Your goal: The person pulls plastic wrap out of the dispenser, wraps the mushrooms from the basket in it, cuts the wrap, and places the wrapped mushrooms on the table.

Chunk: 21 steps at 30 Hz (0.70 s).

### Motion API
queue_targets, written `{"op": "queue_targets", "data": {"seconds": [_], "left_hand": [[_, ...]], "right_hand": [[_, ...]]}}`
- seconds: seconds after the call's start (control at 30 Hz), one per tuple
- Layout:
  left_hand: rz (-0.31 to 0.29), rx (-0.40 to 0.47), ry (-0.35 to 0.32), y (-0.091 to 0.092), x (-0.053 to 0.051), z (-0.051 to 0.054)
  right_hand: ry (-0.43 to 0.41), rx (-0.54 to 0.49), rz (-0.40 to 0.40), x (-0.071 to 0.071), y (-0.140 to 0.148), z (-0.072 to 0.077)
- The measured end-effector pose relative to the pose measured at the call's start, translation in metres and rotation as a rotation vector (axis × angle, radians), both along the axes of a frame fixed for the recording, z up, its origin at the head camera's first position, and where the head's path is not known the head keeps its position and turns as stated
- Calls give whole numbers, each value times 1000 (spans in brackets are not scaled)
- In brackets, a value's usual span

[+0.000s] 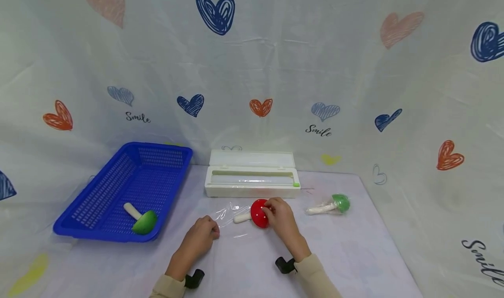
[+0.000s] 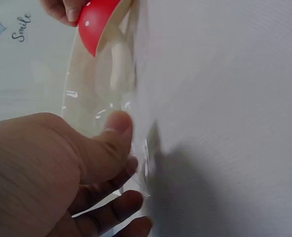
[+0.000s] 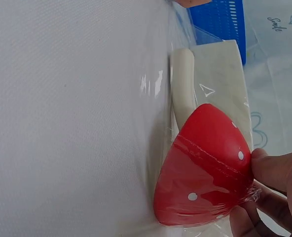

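Observation:
A toy mushroom with a white-dotted red cap [image 1: 259, 213] and a pale stem lies on clear plastic film [image 1: 226, 215] in the middle of the table. My right hand [image 1: 284, 219] pinches the cap's edge. In the right wrist view, film [image 3: 205, 168] stretches over part of the cap and bunches up by the fingers. Left of the stem, my left hand [image 1: 198, 236] holds the film's edge. The left wrist view shows its thumb and index finger pinching there, the other fingers loosely bent. The left hand is apart from the mushroom.
Behind the mushroom stands a white film dispenser box [image 1: 252, 192], lid raised. At the left is a blue basket [image 1: 106, 236] containing a green-capped toy mushroom [image 1: 145, 222]. On the right lies another green-capped mushroom [image 1: 340, 203] wrapped in film. A heart-printed curtain hangs behind.

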<state>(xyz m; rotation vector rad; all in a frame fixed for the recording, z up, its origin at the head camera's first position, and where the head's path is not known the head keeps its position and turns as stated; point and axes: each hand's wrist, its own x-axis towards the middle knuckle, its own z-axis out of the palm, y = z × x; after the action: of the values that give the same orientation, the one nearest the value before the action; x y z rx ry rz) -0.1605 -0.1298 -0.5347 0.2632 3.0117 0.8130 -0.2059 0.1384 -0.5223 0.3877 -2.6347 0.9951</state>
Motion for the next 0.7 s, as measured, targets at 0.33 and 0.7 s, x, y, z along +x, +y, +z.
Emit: {"op": "queue_targets", "data": {"seconds": [0.33, 0.7], "left_hand": [[97, -7, 129, 13, -33, 14], [194, 76, 90, 27, -57, -12]], "right_hand": [[-20, -8, 25, -2, 2, -2], [-12, -8, 15, -2, -1, -2]]}}
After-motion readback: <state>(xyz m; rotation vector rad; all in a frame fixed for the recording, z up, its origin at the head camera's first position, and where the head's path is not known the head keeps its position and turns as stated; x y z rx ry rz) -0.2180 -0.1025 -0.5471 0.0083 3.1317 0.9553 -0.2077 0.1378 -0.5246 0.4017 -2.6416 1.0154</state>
